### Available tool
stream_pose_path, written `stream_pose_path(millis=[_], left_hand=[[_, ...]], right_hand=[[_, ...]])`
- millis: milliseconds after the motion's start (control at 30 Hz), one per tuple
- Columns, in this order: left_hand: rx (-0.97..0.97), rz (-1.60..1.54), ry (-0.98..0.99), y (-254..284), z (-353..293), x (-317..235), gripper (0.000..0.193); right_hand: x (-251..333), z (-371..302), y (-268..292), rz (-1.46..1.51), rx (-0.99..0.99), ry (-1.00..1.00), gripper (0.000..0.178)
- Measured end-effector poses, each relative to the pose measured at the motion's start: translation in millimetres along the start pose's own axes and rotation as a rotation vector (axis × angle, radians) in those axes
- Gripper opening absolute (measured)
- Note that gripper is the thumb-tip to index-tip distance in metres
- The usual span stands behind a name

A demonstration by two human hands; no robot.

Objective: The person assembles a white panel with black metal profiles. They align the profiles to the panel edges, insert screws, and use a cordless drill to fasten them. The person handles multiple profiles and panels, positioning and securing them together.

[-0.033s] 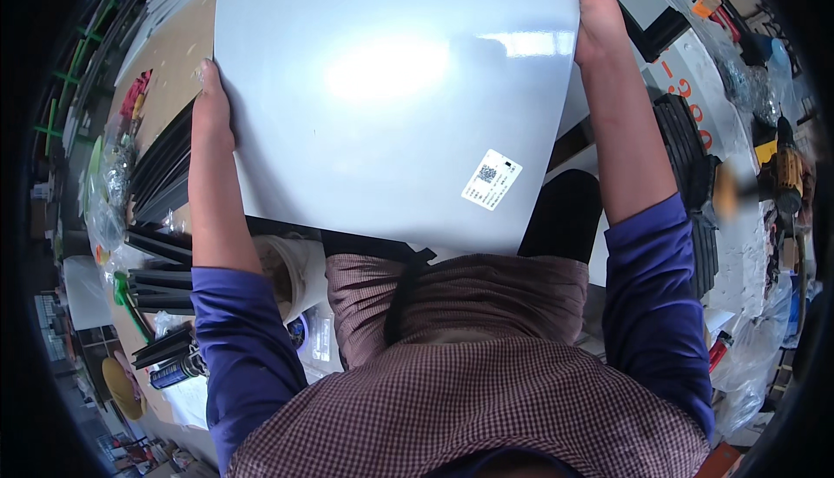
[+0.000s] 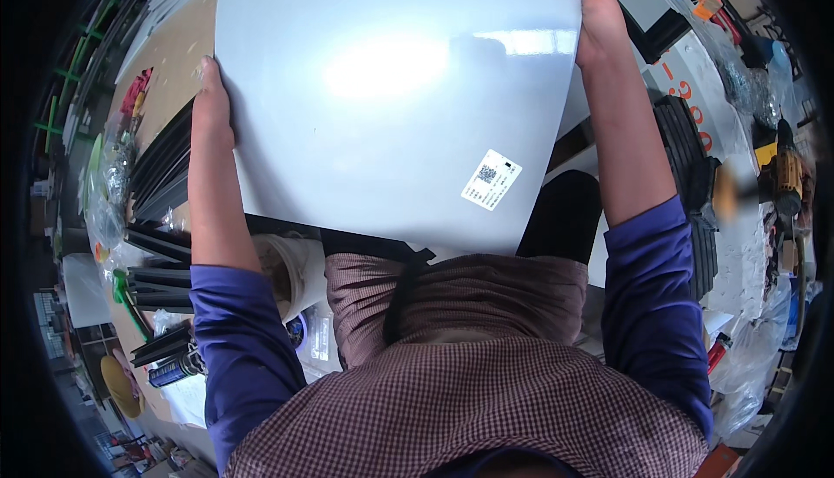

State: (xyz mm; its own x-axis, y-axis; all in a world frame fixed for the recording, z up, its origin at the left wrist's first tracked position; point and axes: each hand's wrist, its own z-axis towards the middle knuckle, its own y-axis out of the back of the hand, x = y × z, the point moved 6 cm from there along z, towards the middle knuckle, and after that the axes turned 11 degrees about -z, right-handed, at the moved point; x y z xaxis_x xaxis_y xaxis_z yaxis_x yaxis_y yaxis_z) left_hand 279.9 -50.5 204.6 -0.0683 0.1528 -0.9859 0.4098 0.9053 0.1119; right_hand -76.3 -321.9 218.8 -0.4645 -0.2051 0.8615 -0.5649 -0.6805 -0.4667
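Glossy grey panel [image 2: 382, 174]: cool, bright lighting; broad white glare between the fingers of left hand [image 2: 212, 104] and right hand [image 2: 601, 22], burnt out at its core; hard-edged bright reflection just beside and below the right fingers. Label sticker [image 2: 492, 180], farther below those fingers: legible in outline, print soft. Ochre object [image 2: 726, 191], right of and below them: blurred. Outer margins, well beyond both hands' fingers: dim, fisheye-bent, fading to black.

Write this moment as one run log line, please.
left hand: holding glossy panel at left edge | right hand: holding right edge | label: lower right of panel
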Motion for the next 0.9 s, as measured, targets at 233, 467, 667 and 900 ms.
stream_pose_path(millis=[233,467,667,900], left_hand=[[-0.036,0.068,-0.001,4.2,12.8,-4.2,0.089],[-0.026,0.033,-0.018,2.2,14.5,2.6,0.086],[0.007,-0.008,-0.02,-2.0,22.4,10.1,0.084],[-0.013,0.023,-0.015,-5.4,14.3,9.6,0.084]], right_hand=[[-2.2,-11.0,24.7,-0.301,-0.275,0.098,0.05],[-5.2,-13.5,26.9,-0.283,-0.269,0.071,0.046],[-8.3,-12.6,32.1,-0.263,-0.242,0.078,0.043],[-8.6,-15.7,28.2,-0.268,-0.222,0.069,0.042]])
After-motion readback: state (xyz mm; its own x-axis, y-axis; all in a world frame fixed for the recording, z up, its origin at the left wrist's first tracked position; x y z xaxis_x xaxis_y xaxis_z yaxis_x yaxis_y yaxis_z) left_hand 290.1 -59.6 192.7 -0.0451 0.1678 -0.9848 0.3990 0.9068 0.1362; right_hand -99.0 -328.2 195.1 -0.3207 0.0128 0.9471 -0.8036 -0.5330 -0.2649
